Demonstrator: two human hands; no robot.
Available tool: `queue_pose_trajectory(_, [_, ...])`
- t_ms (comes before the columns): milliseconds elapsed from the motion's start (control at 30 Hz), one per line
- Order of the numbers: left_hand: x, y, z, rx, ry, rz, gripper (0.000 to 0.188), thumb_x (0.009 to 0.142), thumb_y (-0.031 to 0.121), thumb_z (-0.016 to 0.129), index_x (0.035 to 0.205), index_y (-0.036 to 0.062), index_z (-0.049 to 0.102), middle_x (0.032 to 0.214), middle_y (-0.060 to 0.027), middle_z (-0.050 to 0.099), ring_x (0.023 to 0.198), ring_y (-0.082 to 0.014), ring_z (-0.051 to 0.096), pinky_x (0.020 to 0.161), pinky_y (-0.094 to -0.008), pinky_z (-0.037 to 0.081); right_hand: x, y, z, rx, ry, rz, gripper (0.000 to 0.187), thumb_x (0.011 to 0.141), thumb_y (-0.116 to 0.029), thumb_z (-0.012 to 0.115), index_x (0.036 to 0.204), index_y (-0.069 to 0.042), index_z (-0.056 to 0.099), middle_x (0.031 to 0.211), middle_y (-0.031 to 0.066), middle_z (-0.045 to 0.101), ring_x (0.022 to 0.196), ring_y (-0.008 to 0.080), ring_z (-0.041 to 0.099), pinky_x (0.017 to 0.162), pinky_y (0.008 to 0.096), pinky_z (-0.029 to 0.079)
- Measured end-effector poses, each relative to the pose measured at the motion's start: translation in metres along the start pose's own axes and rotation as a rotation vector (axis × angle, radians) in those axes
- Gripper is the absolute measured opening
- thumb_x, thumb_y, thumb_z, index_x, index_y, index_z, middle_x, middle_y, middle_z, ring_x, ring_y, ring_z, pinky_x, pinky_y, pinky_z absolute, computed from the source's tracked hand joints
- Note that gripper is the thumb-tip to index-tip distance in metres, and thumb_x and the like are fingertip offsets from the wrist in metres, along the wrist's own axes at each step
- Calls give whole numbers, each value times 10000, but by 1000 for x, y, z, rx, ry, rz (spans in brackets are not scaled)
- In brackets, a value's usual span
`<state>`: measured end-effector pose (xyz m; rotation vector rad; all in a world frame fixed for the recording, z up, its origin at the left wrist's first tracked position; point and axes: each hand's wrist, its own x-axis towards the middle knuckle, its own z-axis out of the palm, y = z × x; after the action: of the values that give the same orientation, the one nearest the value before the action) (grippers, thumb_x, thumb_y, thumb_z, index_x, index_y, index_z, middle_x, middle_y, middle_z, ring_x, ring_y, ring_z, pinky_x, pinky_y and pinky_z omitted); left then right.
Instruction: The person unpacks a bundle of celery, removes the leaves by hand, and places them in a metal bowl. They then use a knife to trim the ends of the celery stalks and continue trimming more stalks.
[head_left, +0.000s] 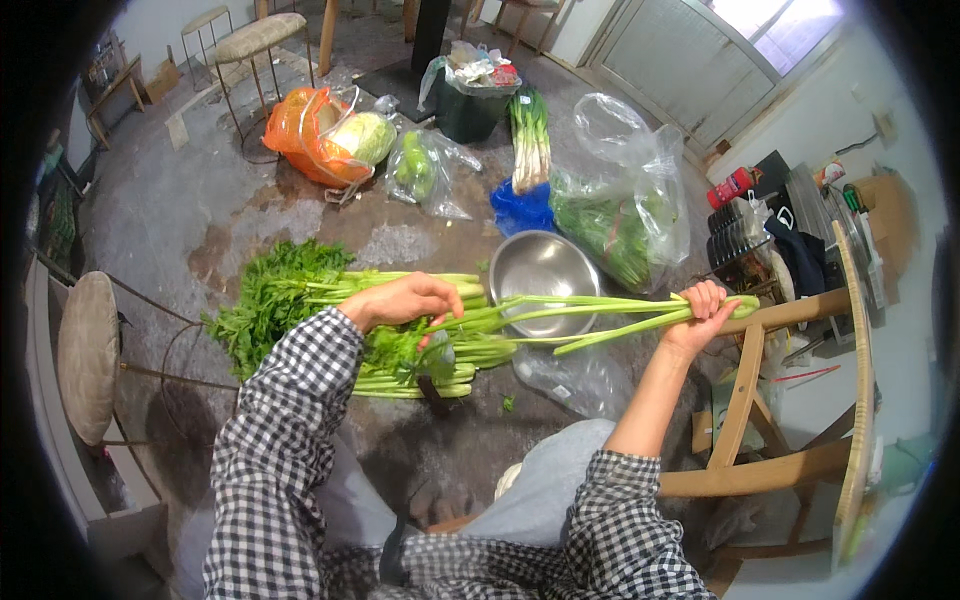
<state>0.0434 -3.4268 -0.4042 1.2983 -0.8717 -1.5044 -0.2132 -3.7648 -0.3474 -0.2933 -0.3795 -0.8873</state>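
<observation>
in the head view, the person's right grip (703, 312) is closed firmly around the held celery (625, 331) near its base, so that the pale butt end pokes out to the right of the fist. the stalks run leftward from there, nearly level, over the near part of a metal bowl (543, 265), and their far ends reach the celery pile (275, 305) on the floor (180, 230). the left grip (402, 300) is over that pile, back of the hand up and fingers curled; i cannot tell whether it pinches anything, since the fingertips merge with the greens.

the step in hand looks like steadying the celery by its base while the other hand sorts out the leafy end. to do it well, i would keep the right grip snug but not crushing, as crisp stalks probably snap if bent hard, and keep the stalks straight between the two hands. the left grip would do best to free tangled leaves gently, without dragging neighbouring stalks along.

as for placement, the held celery lies inside the right grip and mostly to its left; the pile lies beneath and around the left grip, with its leaves on the left and its cut ends towards the bowl.
</observation>
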Motion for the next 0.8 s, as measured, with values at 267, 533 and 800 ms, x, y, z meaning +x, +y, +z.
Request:
queue_pose_trajectory(267, [-36,28,-22,154,-45,120,261,994,193,524,1115,-10,636,926,-37,622,795,-92,556,748,-264,458,1,-11,-15,-137,267,-257,374,967,-406,560,764,-107,463,616,-21,370,507,84,360,460,218,330])
queue_pose_trajectory(533, [-37,32,-16,604,245,45,236,935,174,536,1083,27,648,791,-24,630,756,-120,556,697,-305,451,2,-15,-24,-305,473,-382,424,961,-458,551,713,-131,443,598,-26,371,515,89,383,467,221,334])
queue_pose_trajectory(800, [-9,-5,-32,719,801,367,191,849,65,451,930,-12,606,716,-139,598,635,-223,556,623,-370,447,4,9,-33,-285,654,-264,463,968,-529,487,719,-141,439,569,-32,360,480,101,344,465,238,324])
